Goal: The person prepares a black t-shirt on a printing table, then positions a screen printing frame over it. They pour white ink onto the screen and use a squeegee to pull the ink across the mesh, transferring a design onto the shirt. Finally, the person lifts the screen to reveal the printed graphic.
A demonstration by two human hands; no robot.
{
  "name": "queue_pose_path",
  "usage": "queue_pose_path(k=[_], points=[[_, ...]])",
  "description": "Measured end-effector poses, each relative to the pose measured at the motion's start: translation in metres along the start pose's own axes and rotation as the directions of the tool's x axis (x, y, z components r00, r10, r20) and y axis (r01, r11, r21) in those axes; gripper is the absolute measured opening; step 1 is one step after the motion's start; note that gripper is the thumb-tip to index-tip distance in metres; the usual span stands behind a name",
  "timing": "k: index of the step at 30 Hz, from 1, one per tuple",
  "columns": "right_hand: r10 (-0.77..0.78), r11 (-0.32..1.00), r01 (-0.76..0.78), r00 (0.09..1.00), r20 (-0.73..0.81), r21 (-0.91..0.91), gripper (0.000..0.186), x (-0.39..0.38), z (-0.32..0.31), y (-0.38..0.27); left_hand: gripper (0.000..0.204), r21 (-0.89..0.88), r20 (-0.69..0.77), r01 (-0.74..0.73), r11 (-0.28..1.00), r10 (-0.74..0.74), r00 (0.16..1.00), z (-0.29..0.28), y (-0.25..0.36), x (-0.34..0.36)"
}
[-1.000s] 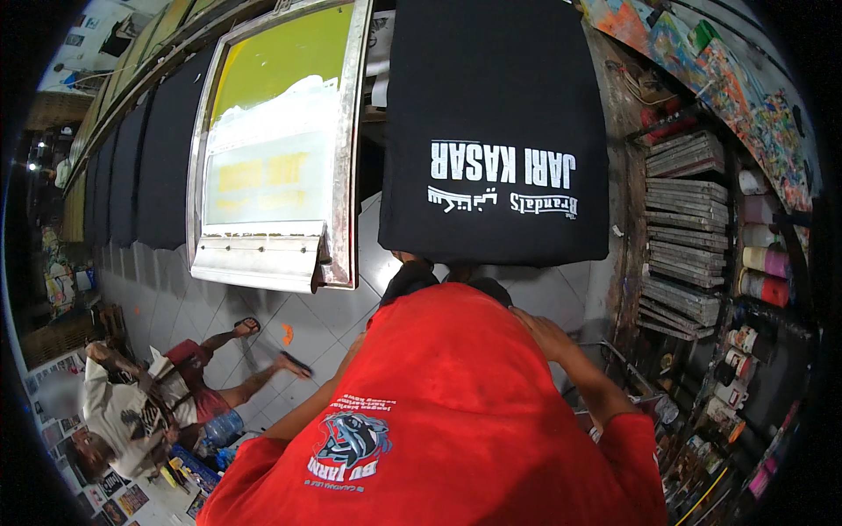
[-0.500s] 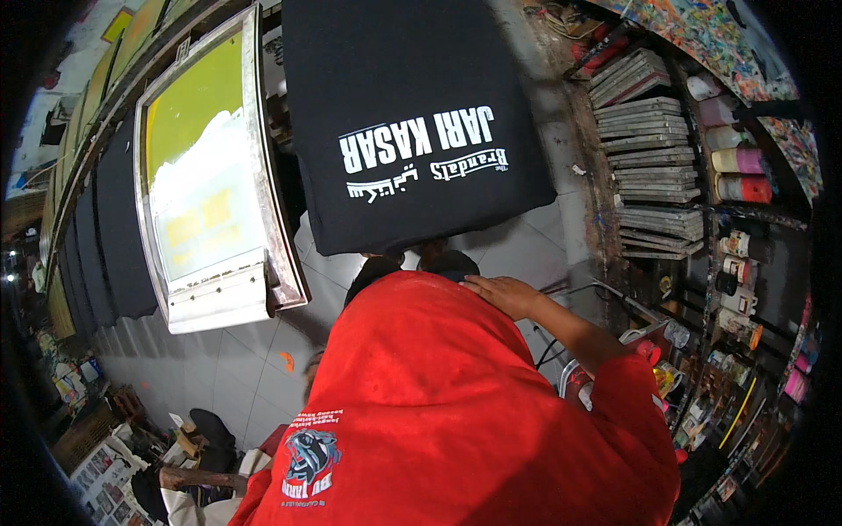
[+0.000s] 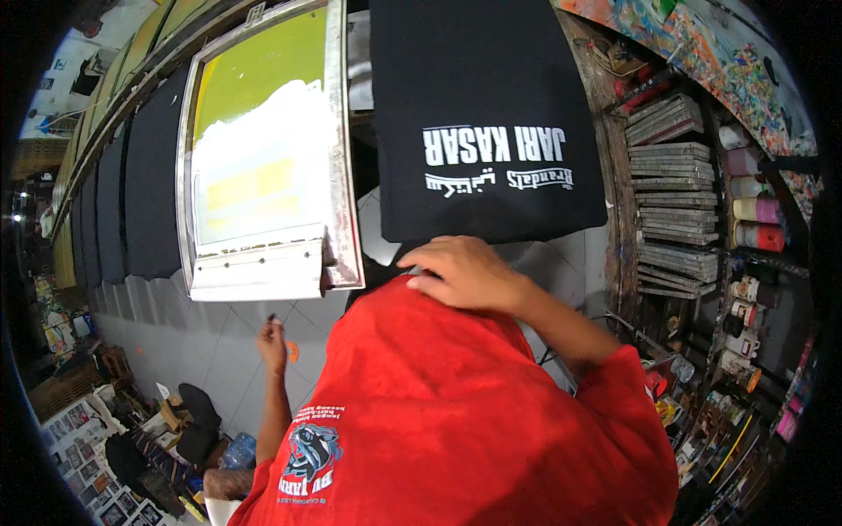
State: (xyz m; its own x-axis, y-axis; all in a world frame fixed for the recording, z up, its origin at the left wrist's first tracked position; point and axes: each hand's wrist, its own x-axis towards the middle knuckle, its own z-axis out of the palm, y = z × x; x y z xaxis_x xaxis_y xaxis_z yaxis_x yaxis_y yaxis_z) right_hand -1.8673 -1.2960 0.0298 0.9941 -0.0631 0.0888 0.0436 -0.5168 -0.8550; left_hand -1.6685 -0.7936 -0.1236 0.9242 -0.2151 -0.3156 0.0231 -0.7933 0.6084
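My right hand point(image 3: 465, 273) rests against the front of my red shirt, fingers loosely stretched and holding nothing. Just beyond its fingertips is the near edge of a black T-shirt point(image 3: 487, 79) with white printed lettering, laid flat over a board. Low on the left, my left hand point(image 3: 274, 346) hangs above the floor, its fingers pinched around a small dark thing too small to name. Ahead of it lies a metal-framed printing screen point(image 3: 184, 167) with yellow-green mesh, partly covered in white ink point(image 3: 259, 145). A white squeegee point(image 3: 254, 273) rests across the screen's near end.
Several black cloth pieces point(image 3: 149, 193) lie along the bench at left. To the right, stacked flat boards point(image 3: 671, 188) fill a rack beside jars of colour point(image 3: 759, 237). A clear blue bottle point(image 3: 239, 451) and clutter stand on the tiled floor point(image 3: 167, 337) at lower left.
My left hand has come into view at lower left. My right hand has moved left and up across my shirt. The view has shifted, so screen and black T-shirt sit farther right.
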Motion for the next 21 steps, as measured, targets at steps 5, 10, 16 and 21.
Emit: queue_pose_path(k=[5, 10, 16, 21], points=[[-0.080, 0.996, 0.084, 0.950, -0.301, 0.000, 0.023, 0.058, 0.065, -0.032, 0.039, -0.475, -0.387, -0.024, 0.880, -0.185, 0.903, -0.083, 0.001, 0.071], [0.123, 0.983, -0.185, 0.719, -0.684, -0.018, 0.021, 0.097, 0.113, -0.019, 0.037, -0.524, -0.405, -0.147, 0.839, -0.094, 0.910, -0.148, -0.002, 0.125], [0.260, 0.907, -0.412, 0.398, -0.880, 0.081, 0.016, 0.090, 0.172, -0.025, 0.031, -0.551, -0.149, -0.219, 0.805, 0.163, 0.975, -0.157, 0.025, 0.168], [0.161, 0.810, -0.586, 0.280, -0.947, -0.036, 0.016, 0.045, 0.138, -0.004, 0.034, -0.519, -0.146, -0.243, 0.819, 0.195, 0.970, -0.148, -0.008, 0.189]])
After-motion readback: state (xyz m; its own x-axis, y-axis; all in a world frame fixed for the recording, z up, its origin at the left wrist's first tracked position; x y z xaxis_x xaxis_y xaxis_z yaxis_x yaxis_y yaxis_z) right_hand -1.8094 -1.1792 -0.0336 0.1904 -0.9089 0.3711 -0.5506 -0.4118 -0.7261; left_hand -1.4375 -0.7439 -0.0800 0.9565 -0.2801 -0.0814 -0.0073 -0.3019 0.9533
